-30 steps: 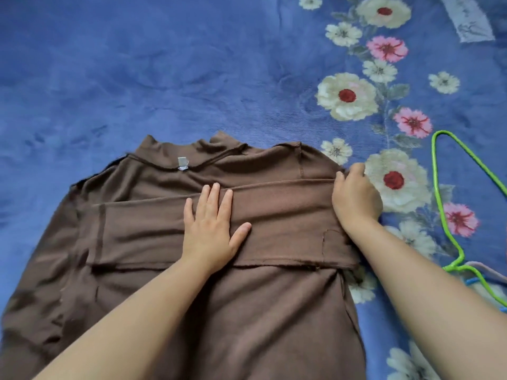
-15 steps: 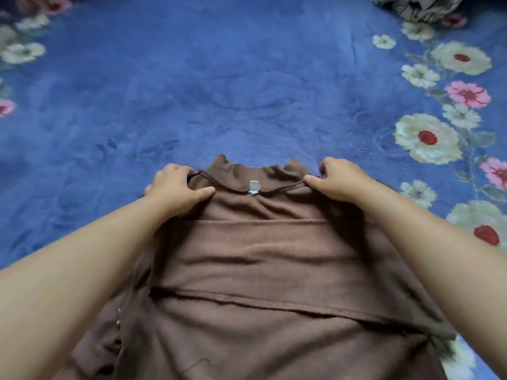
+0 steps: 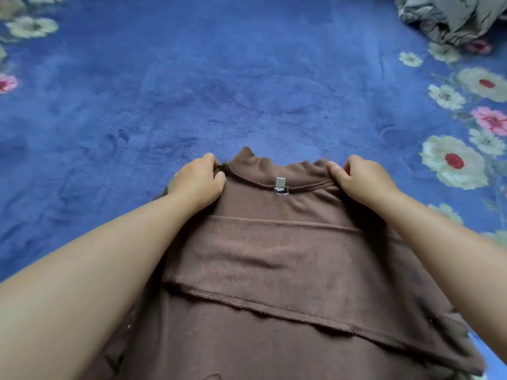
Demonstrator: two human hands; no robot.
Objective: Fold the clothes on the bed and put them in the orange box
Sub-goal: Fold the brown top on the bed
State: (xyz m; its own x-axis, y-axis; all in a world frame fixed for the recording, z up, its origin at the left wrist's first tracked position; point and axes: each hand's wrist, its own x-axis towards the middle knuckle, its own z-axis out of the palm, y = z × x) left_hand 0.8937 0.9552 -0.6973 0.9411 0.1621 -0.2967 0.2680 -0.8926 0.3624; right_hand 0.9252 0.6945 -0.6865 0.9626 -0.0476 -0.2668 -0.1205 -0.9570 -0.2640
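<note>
Head view: a brown garment [image 3: 274, 270] is seen spread on a blue blanket [image 3: 247, 78] printed with flowers along its side edges. The garment's collar end is turned away from the camera, and a small grey tag [image 3: 279, 183] is sewn at the middle of the neckline. The left shoulder of the garment is grasped by the left hand [image 3: 199, 179], with the fingers curled round a bunched edge of cloth beside the collar. The right shoulder is pinched by the right hand [image 3: 362, 178], thumb on top of the fabric. A folded band of the same cloth is laid across the garment's body below the hands, between the two forearms. A crumpled grey patterned cloth [image 3: 450, 17] is seen at the top right corner, well apart from the garment. The lower sides of the garment are hidden by both forearms.
</note>
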